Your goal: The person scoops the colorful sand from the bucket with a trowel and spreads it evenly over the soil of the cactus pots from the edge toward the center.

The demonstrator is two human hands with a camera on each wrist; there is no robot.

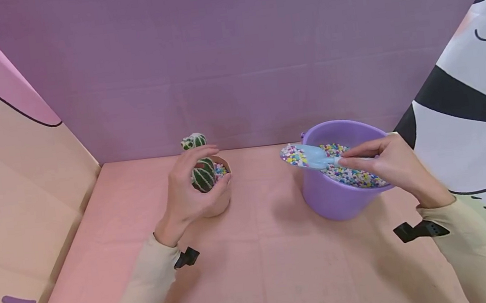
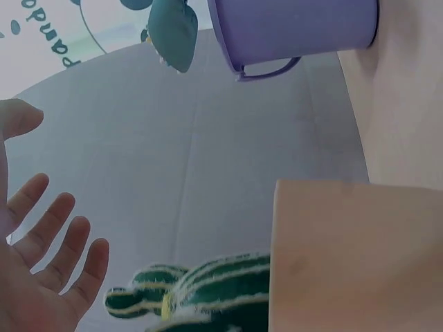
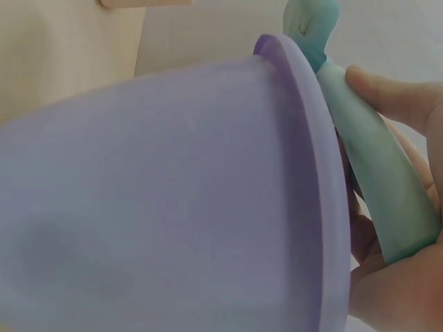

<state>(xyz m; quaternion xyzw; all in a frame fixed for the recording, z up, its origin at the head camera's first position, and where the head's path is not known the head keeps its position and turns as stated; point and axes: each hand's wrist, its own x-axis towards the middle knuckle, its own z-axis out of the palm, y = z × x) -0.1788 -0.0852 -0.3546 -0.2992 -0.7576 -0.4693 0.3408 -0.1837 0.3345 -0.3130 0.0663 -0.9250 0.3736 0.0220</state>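
My right hand [image 1: 399, 163] grips a light-blue toy shovel [image 1: 314, 156] by its handle, seen closely in the right wrist view [image 3: 381, 173]. Small multicoloured beads [image 1: 294, 155] lie on its blade, which reaches past the left rim of a purple bucket [image 1: 339, 203]. More beads [image 1: 349, 172] fill part of that bucket. On the left stands a tan pot [image 1: 221, 205] with a green, white-striped cactus [image 1: 203, 177] and some beads [image 1: 220, 170] inside. My left hand [image 1: 184, 190] hovers above and beside the pot, its fingers spread and apart from the cactus [image 2: 221, 287] in the left wrist view.
A pink cloth [image 1: 261, 269] covers the table. Behind it rises a purple backdrop [image 1: 233, 62]. Printed panels stand at both sides, a panda [image 1: 484, 134] on the right one. The bucket's handle [image 2: 273, 71] hangs down its side.
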